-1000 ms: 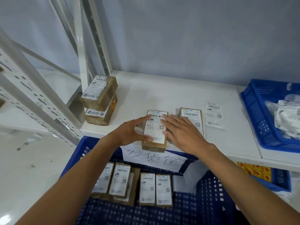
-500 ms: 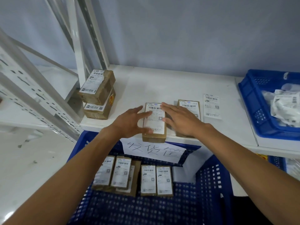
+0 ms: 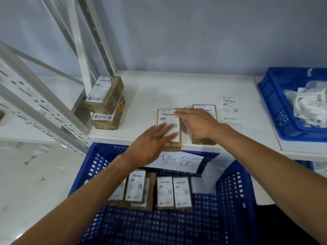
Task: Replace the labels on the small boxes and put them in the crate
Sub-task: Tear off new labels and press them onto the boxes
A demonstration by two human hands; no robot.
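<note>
Nearest the person, below both wrists, stands the crate (image 3: 235, 183). Several labelled boxes (image 3: 165, 192) lie flat on its floor, and a paper sign (image 3: 178, 161) hangs on its far wall, just under the left hand.

Work item: the box (image 3: 169, 121) lies flat at the front edge of the shelf (image 3: 177, 89), label up, directly beneath the fingers of both hands. The left hand (image 3: 150, 145) lies flat across the near half of the label with its fingers straight. The right hand (image 3: 198, 122) lies flat with its fingertips on the far right part of the label. Neither hand is curled round the box; both are spread and pressing down. Judged step: smoothing the new label, box not yet in the crate.

Handling, as judged: small taped cardboard, likely light and stiff, so it should not crush under a firm hold. The label face looks smooth and may slide under the fingers. Best hold is across the two long sides, thumb against fingers, clear of the label edges. The drop to the crate is short.

Under the right palm lies a second box (image 3: 206, 110), touching or just beside the first; which, I cannot tell. Just right of that hand lies a loose label (image 3: 230, 109). Well left of the left hand sits a stack (image 3: 106, 101) of two boxes. Far right of the grip, a second crate (image 3: 276, 106) holds white bags (image 3: 311, 106).
</note>
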